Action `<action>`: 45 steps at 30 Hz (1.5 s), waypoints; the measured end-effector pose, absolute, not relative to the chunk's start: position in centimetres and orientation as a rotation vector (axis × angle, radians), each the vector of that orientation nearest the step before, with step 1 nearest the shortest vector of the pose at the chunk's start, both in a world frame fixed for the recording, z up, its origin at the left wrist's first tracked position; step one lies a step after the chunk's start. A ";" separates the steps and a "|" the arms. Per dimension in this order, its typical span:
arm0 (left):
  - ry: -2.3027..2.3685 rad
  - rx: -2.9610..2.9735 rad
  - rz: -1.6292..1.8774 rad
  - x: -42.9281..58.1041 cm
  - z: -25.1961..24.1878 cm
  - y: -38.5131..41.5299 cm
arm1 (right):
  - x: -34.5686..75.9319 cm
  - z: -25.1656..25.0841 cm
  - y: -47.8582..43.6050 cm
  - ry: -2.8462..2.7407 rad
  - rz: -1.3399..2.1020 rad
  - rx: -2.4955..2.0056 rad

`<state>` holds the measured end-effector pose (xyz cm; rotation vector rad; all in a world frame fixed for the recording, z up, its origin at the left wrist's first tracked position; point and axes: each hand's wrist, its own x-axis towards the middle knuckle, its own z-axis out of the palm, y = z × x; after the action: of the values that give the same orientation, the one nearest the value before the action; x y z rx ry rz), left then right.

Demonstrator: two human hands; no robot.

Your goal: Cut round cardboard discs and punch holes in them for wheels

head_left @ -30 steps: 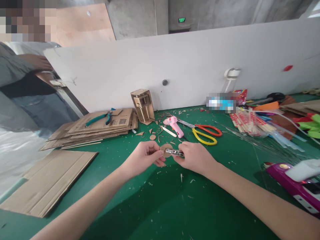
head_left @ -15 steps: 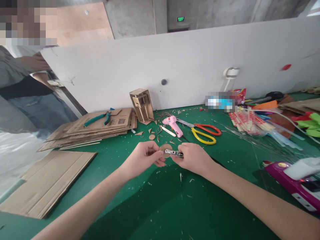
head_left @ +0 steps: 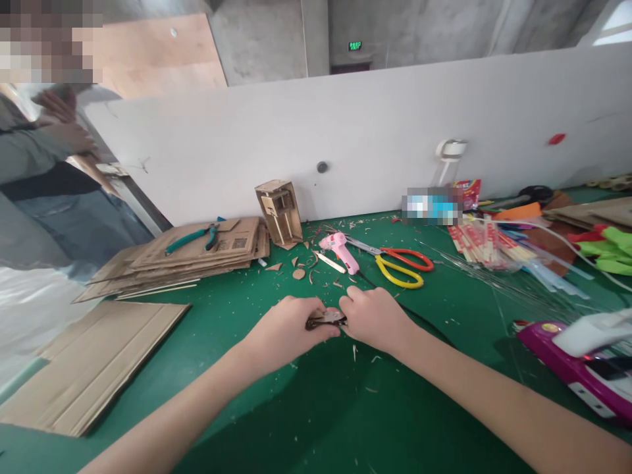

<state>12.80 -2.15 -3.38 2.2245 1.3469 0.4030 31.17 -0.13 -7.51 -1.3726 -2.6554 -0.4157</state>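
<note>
My left hand (head_left: 291,329) is closed around a small metal tool (head_left: 326,318) with dark edges, above the green table. My right hand (head_left: 370,316) is closed at the tool's right end, its fingers nearly touching those of the left. Beyond the hands lie a small cardboard disc (head_left: 299,273), a pink glue gun (head_left: 340,251), and scissors (head_left: 402,263) with one red and one yellow handle. The round cardboard piece seen earlier between my hands is hidden or too small to make out.
An open cardboard box (head_left: 281,214) stands by the white partition (head_left: 237,145). Teal pliers (head_left: 192,238) rest on stacked cardboard (head_left: 148,253) at left. Wrapped sticks (head_left: 484,243) and a magenta device (head_left: 567,368) are at right. A person (head_left: 49,178) stands at far left.
The metal tool has turned and is now mostly in my left fingers, which have wrapped round it. My right hand has shifted to its end. The person at left has raised a hand.
</note>
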 end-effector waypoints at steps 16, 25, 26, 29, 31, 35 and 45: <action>1.271 2.452 0.466 12.4 -3.7 -1.1 | 32.3 -4.2 -0.5 -2.497 0.059 -1.111; 1.470 2.242 1.039 13.6 -6.7 -0.4 | 27.4 -1.8 3.1 -0.760 1.428 -0.926; 1.495 2.221 1.062 14.0 -6.9 -0.4 | 26.5 -1.6 3.4 -0.640 1.454 -0.922; 1.563 2.146 1.123 14.5 -7.0 -0.1 | 24.7 -1.1 4.3 -0.482 1.524 -0.872; 1.562 2.098 1.198 14.3 -6.7 0.3 | 24.3 -0.8 4.7 -0.433 1.557 -0.805; 1.512 2.037 1.335 13.9 -6.2 0.9 | 24.4 -0.7 5.2 -0.383 1.610 -0.651; 1.172 2.035 0.989 13.0 -4.0 2.5 | 26.4 -1.9 6.8 -0.471 1.762 -0.484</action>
<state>12.97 2.48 -3.96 2.0352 1.1715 0.9895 26.35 6.75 -1.90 -0.4845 -0.4709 1.7624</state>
